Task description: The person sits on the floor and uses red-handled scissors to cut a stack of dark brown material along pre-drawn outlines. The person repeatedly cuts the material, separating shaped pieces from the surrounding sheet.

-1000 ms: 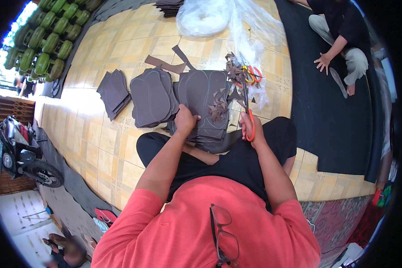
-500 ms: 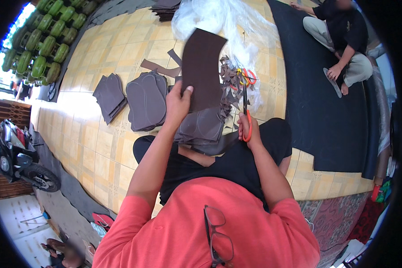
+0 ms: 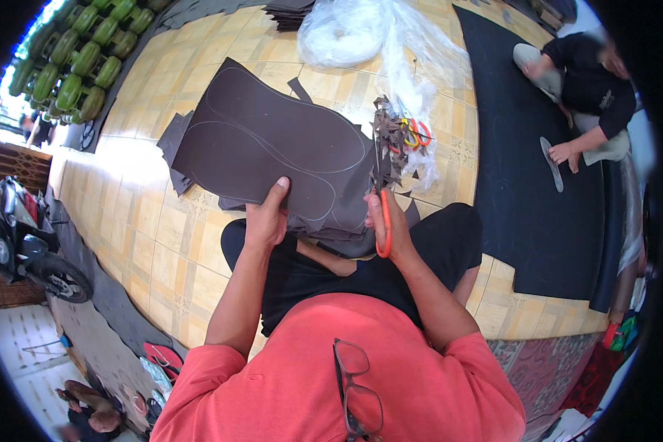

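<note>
My left hand (image 3: 267,215) grips the near edge of a dark brown sheet (image 3: 272,132), thumb on top. Thin pale sole-shaped outlines are drawn across the sheet's upper face. In my right hand (image 3: 390,221) is a pair of scissors (image 3: 384,232) with orange handles, its dark blades pointing away from me beside the sheet's right end. Whether the blades touch the sheet, I cannot tell. Under the held sheet lies a stack of similar sheets (image 3: 324,230), mostly covered, in front of my crossed legs. Other brown pieces (image 3: 172,140) stick out past its left end.
Brown offcuts (image 3: 390,158) are heaped on the right, with more orange- and yellow-handled scissors (image 3: 418,132) on them. Clear plastic wrap (image 3: 346,33) lies beyond. On a black sheet (image 3: 530,214) at right, a co-worker's hand (image 3: 565,153) rests on a grey sole-shaped template (image 3: 552,166).
The held sheet has swung left and turned, its outlined face now showing. My left hand has come lower and nearer; my right hand has moved the scissors left toward the sheet's end.
</note>
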Tool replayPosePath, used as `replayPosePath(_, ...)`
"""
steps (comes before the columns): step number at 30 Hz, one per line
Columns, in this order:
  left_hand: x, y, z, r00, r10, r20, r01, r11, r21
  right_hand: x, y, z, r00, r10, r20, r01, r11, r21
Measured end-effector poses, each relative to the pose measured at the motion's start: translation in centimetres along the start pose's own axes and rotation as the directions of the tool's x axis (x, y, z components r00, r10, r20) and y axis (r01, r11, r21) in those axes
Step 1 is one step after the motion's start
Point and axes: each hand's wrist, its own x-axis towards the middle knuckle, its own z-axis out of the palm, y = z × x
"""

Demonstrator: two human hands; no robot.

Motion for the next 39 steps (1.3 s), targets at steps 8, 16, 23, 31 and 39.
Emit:
replayPosePath(8, -0.6, 0.6, -0.3, 0.999, 0.043, 0.008, -0.043, 0.999, -0.003, 0.9, -2.4, 0.8, 0.996, -0.087, -0.008, 0.087, 0.996, 0.007)
replayPosePath(16, 0.0, 1.1, -1.1, 0.998, 0.062, -0.023, -0.062, 0.998, -0.015, 0.5, -2.6, -0.3, 0.996, -0.014, 0.091, 0.020, 0.997, -0.071)
replayPosePath(23, 1.8, 2.5, -2.9, 0.999, 0.052, 0.001, -0.052, 0.996, 0.070, -1.3, -3.5, -0.4, 0.965, 0.153, 0.214, -0.182, 0.975, 0.125)
replayPosePath(31, 0.1, 4.2, -4.0, 0.968, -0.250, 0.026, 0.233, 0.931, 0.280, 0.2, -1.9, -0.5, 0.994, 0.082, 0.069, -0.087, 0.993, 0.081)
replayPosePath(39, -1.7, 3.8, -4.6, 0.929, -0.369, 0.006, 0.323, 0.820, 0.472, 1.8, -3.3, -1.2, 0.995, -0.084, 0.047, 0.085, 0.996, -0.022)
